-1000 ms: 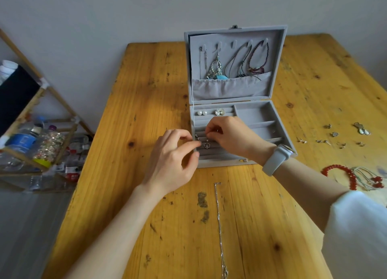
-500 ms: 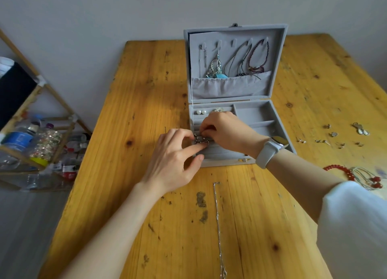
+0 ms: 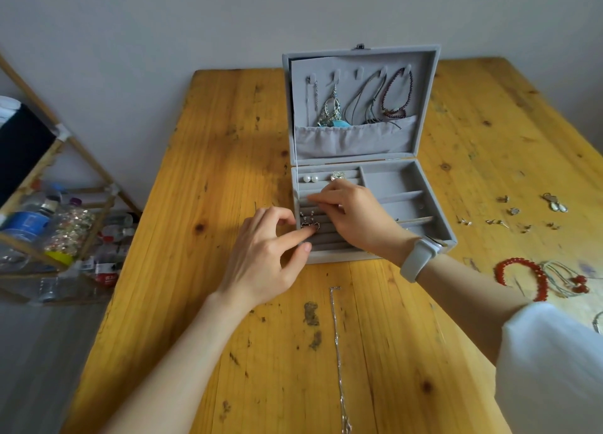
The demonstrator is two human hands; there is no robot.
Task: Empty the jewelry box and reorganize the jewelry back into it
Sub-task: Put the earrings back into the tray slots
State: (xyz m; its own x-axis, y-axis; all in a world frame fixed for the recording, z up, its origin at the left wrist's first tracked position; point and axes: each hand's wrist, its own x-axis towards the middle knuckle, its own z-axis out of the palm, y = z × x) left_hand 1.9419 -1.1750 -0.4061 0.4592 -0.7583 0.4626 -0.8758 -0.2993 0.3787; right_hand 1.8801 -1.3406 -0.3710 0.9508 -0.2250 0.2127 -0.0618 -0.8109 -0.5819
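Observation:
The grey jewelry box (image 3: 434,205) stands open on the wooden table (image 3: 228,159). Necklaces and bracelets (image 3: 359,104) hang inside its lid. Pearl studs (image 3: 310,179) and a sparkly earring (image 3: 338,175) sit in the top ring rolls. A heart-shaped earring pair (image 3: 309,222) rests in the rolls at the box's left side. My left hand (image 3: 267,257) touches that spot with its index finger, fingers loosely curled. My right hand (image 3: 352,212) presses its fingertips on the rolls just above, holding nothing that I can see.
A silver chain (image 3: 337,352) lies on the table in front of the box. To the right lie small earrings (image 3: 512,212), a drop pair (image 3: 556,202), a red bead bracelet (image 3: 522,277) and cord necklaces (image 3: 564,277). A wooden rack with bottles (image 3: 49,225) stands left.
The heart earring pair went from between my fingers into the ring rolls. My right hand slid slightly up the rolls; my left index finger now rests beside the earrings.

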